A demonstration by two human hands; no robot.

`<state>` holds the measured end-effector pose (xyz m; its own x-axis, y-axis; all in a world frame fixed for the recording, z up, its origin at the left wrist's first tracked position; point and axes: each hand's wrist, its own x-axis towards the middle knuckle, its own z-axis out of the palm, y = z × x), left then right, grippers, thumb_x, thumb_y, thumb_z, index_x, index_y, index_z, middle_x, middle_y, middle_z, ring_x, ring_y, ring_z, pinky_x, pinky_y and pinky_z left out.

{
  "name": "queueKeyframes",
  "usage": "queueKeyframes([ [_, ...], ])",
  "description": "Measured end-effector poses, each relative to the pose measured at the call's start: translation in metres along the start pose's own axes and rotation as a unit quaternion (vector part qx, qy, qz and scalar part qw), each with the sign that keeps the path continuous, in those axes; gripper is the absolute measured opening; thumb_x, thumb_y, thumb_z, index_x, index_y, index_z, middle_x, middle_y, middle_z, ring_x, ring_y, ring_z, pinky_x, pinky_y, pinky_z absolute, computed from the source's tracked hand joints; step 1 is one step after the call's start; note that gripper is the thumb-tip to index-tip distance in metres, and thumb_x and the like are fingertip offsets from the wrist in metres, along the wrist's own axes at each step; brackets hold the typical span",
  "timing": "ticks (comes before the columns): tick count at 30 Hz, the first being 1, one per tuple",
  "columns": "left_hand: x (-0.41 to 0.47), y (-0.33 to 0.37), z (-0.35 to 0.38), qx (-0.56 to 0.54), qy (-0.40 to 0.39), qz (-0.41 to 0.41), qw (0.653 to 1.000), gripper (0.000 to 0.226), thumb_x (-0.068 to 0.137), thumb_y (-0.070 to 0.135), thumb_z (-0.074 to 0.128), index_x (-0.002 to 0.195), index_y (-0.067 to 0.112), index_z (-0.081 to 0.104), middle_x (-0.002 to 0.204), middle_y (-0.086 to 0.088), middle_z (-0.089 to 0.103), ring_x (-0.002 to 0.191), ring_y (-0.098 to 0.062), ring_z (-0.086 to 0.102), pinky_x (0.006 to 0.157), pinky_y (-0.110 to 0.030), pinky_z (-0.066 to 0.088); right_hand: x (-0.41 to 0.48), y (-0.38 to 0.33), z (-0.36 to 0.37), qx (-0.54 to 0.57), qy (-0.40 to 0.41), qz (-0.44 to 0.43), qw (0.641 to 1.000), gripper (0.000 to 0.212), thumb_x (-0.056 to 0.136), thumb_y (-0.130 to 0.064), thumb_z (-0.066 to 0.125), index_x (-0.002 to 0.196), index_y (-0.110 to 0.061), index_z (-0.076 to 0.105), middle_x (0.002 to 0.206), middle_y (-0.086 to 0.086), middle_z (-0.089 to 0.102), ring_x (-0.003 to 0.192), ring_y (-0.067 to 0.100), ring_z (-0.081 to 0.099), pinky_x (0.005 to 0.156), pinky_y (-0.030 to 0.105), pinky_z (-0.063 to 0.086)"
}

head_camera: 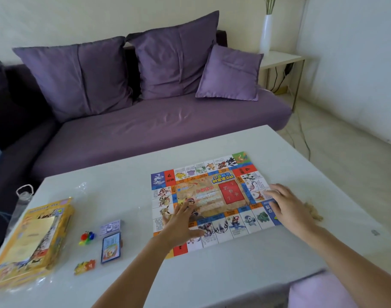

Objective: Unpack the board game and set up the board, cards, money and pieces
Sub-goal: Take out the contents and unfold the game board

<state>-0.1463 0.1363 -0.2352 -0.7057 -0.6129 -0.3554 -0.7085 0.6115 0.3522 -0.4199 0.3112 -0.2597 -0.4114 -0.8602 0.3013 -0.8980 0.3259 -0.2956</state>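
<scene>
— White table (pixel 234 274), near edge first. Containers?
— One yellow box (pixel 34 238), near left, lying flat in clear wrap with its flap open. A pale sheet shows inside; the rest of the contents is unreadable.
— Loose items beside it?
— Nearest is one small orange-yellow pack (pixel 85 266). Behind it lies one blue-edged deck of cards (pixel 111 247). Left of the deck, pawns (pixel 87 237) sit in one bunch: red, blue, yellow, green. Count uncertain. One lilac stack of money (pixel 111 227) lies just beyond the cards.
— Hands?
— Both flat. The left hand (pixel 179 221) has its fingers straight and spread, pressing the near-left part of the board (pixel 212 196) and gripping nothing. The right hand (pixel 288 207) lies the same way on the right edge.
— Board position?
— One, unfolded, flat on the table right of centre, creases visible. One tan clump (pixel 313 211) lies just right of the right hand.
— Further back?
— One clear bottle (pixel 23 196) at the table's far-left corner. One purple sofa (pixel 167 130) with three purple cushions (pixel 174 63). One white vase (pixel 265 34) on a side table (pixel 279 58), far right.
</scene>
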Motion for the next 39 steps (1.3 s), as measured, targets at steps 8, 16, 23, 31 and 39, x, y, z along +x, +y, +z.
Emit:
queueKeyframes([
  [8,0.007,0.025,0.003,0.024,0.015,-0.133,0.991,0.143,0.035,0.105,0.021,0.145,0.013,0.014,0.153,-0.011,0.017,0.138,-0.037,0.018,0.108,-0.062,0.025,-0.018,0.012,-0.011,-0.106,-0.08,0.146,0.98,0.065,0.083,0.008,0.047,0.14,-0.024,0.044,0.154,0.002,0.027,0.145,0.028,0.015,0.115,0.054,0.005],
  [16,-0.007,0.049,0.01,0.067,0.007,-0.204,0.977,0.114,0.072,0.082,0.042,0.151,0.016,-0.004,0.157,-0.018,-0.006,0.143,-0.042,0.001,0.11,-0.064,0.02,-0.025,0.055,-0.024,-0.082,-0.069,0.163,0.981,0.065,0.079,0.013,0.045,0.139,-0.012,0.048,0.144,0.018,0.041,0.132,0.038,0.034,0.107,0.045,0.032],
  [23,-0.003,0.049,0.01,0.072,0.002,-0.214,0.974,0.109,0.072,0.085,0.038,0.151,0.026,-0.009,0.157,-0.017,-0.01,0.144,-0.042,-0.001,0.11,-0.063,0.021,-0.038,0.076,-0.045,-0.095,-0.081,0.179,0.976,0.065,0.083,0.006,0.046,0.143,-0.017,0.04,0.147,0.013,0.037,0.135,0.031,0.033,0.108,0.037,0.032],
  [31,0.01,0.05,0.011,0.044,0.037,-0.213,0.975,0.096,0.08,0.076,0.042,0.151,0.026,0.001,0.158,-0.015,-0.005,0.143,-0.04,0.001,0.11,-0.062,0.016,-0.059,0.087,-0.058,-0.088,-0.067,0.175,0.978,0.061,0.076,0.009,0.053,0.133,-0.012,0.052,0.135,0.014,0.049,0.12,0.035,0.047,0.094,0.04,0.041],
  [39,0.008,0.011,-0.005,0.059,-0.002,-0.164,0.985,0.109,0.062,0.086,0.049,0.149,0.032,0.012,0.155,-0.01,0.02,0.143,-0.037,0.014,0.112,-0.054,0.025,-0.042,0.06,-0.055,-0.084,0.037,0.113,0.989,0.037,0.054,0.013,0.076,0.086,-0.005,0.072,0.096,0.016,0.066,0.088,0.039,0.065,0.083,0.053,0.049],
])
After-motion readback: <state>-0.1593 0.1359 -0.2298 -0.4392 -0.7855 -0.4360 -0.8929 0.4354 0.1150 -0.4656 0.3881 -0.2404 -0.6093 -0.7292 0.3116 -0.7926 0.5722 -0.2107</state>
